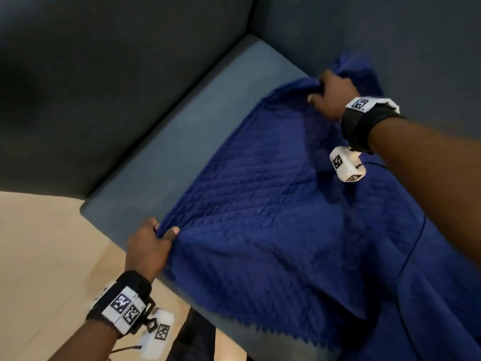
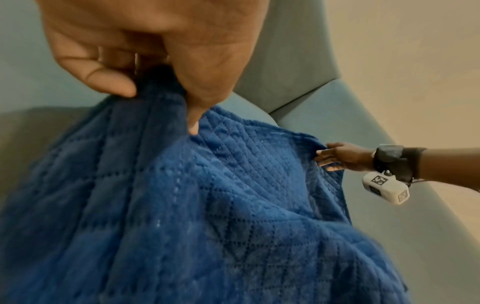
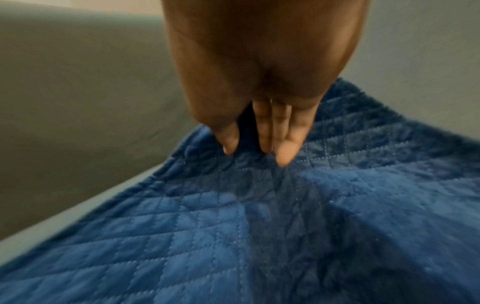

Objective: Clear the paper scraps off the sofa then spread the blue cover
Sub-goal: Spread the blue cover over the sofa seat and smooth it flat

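Our left fingers (image 2: 114, 82) and thumb clamp a bunched corner of the quilted royal-blue fabric cover (image 1: 260, 217) at the front edge of the grey-blue upholstered sofa (image 1: 166, 142) seat. Our left hand (image 1: 148, 246) holds that corner just above the seat. Our right hand (image 1: 329, 93) grips the cover's far corner near the sofa's back corner, fingers (image 3: 270, 131) curled into the cloth. Between both hands the cover stretches across the seat cushion, its near side hanging over the front edge towards the beige floor (image 1: 39, 243).
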